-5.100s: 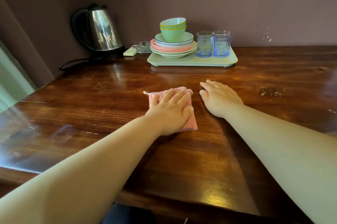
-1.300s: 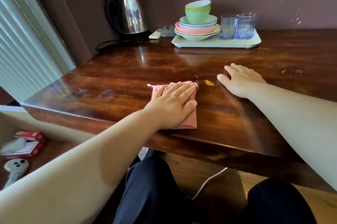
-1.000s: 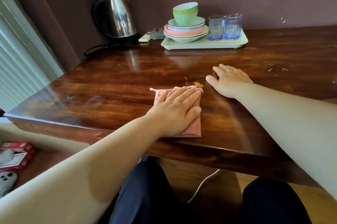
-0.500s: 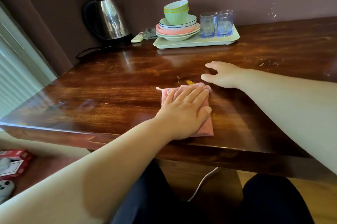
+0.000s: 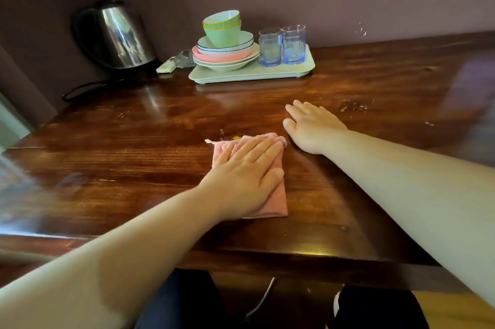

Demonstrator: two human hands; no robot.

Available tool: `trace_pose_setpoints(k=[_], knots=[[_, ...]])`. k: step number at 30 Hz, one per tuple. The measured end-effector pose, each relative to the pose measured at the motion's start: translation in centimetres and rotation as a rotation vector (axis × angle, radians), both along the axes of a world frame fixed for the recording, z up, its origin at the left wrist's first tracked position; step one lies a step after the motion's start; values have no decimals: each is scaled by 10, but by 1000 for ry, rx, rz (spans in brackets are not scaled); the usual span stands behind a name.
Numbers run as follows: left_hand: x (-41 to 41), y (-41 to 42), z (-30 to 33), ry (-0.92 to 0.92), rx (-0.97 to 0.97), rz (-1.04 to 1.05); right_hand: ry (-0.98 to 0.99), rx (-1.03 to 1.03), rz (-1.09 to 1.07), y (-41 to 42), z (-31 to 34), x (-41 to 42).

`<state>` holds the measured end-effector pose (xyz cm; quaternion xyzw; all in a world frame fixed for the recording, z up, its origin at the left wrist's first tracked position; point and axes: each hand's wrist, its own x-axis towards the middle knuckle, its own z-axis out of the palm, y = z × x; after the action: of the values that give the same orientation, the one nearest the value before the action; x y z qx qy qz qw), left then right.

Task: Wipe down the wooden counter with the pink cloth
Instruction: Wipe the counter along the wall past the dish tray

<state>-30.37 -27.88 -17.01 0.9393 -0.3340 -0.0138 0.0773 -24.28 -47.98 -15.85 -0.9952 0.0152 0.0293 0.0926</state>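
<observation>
The folded pink cloth (image 5: 277, 198) lies flat on the dark wooden counter (image 5: 150, 152) near its front edge. My left hand (image 5: 246, 176) presses down on it with straight, spread fingers and covers most of it. A small yellow crumb (image 5: 236, 137) shows just beyond the cloth's far edge. My right hand (image 5: 312, 126) rests flat on the bare wood, just right of the cloth and a little farther back, fingers straight.
A pale green tray (image 5: 251, 72) at the back holds stacked bowls (image 5: 223, 27) and plates and two blue glasses (image 5: 282, 44). A steel kettle (image 5: 117, 36) with its black cord stands at the back left. White smudges (image 5: 353, 106) mark the wood to the right.
My left hand has pushed the cloth forward over the yellow crumb, which is now almost covered. My right hand has flattened onto the wood beside the cloth.
</observation>
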Motion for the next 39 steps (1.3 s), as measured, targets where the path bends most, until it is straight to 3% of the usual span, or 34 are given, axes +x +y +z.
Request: trace_pose_setpoints(k=[4,9,14,18,23,26,30,36,39], knots=[[39,-21,9,-2,15,112,0,-4,17,1,-1,-1],[54,-19,-4,-22,-21,72,-6,-12,24,1,-3,-3],[85,-45,4,-12,0,196,-30,14,18,1,-4,-6],[86,-45,2,-1,39,179,-41,50,33,-1,-7,-5],[69,-39,4,17,42,106,-100,255,-16,-7,4,0],[63,-36,4,8,30,94,-58,144,50,-16,5,1],[58,-53,11,16,59,315,-21,90,126,-22,1,-1],[5,-44,-1,3,-20,201,-93,56,100,-22,-5,-2],[20,-60,9,21,32,413,-72,52,111,-22,-2,-2]])
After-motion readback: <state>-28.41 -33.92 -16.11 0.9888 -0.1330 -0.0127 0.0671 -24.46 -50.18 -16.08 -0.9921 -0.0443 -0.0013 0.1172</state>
